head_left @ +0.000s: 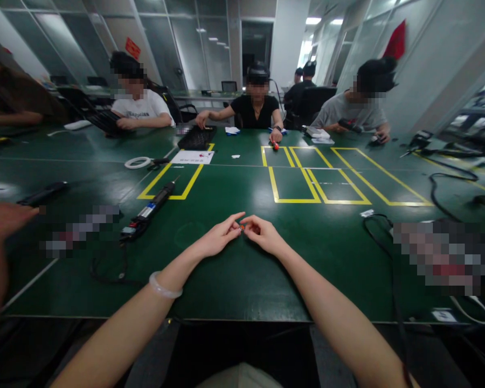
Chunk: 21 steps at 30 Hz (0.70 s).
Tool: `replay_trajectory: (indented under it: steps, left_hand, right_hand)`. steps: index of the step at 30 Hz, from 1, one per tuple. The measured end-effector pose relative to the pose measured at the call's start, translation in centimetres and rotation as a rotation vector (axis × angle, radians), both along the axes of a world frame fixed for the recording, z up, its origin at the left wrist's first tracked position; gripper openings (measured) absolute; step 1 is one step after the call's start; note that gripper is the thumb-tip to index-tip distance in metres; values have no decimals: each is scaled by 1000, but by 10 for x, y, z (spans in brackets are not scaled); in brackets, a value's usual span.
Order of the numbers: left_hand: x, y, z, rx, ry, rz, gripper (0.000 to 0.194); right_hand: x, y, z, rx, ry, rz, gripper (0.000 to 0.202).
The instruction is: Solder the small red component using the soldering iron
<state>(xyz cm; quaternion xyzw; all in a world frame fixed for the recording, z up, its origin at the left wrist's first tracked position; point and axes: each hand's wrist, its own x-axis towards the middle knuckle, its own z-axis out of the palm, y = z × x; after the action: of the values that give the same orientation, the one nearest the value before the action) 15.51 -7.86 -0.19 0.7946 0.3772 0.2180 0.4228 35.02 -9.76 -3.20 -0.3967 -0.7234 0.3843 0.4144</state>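
Observation:
My left hand (220, 236) and my right hand (263, 233) meet fingertip to fingertip just above the green table (234, 285). Between their pinched fingers is a tiny part (242, 228) with orange and a pale or silvery bit showing; it is too small to name. Both hands appear closed on it, mostly covering it. A pale bangle (165, 285) circles my left wrist. To the left of my hands lies an electric screwdriver (151, 210), its bit pointing away from me and its dark cable curling toward the table edge.
Yellow tape outlines (297, 201) mark the tabletop ahead. A white sheet (193, 157), a black tray (196, 138) and a coiled white cable (138, 163) lie farther off. Several co-workers sit opposite; another person's hand (8, 226) enters at left. Dark cables (393, 269) run at right.

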Motion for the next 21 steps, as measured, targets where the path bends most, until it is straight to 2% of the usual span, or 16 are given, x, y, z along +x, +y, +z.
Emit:
replay_trajectory:
  steps: [4, 9, 16, 21]
  left_hand:
    - [-2, -1, -2, -19, -6, -43, 58]
    - [-2, -3, -1, 4, -47, -32, 57]
    - [1, -12, 7, 200, 8, 66, 23]
    - [2, -14, 10, 245, 51, 81, 24]
  right_hand:
    - [-1, -2, 3, -6, -14, 40, 19]
    - [0, 2, -1, -91, 86, 33, 16]
    - [1, 6, -3, -184, 126, -16, 24]
    - [0, 4, -2, -200, 157, -1, 29]
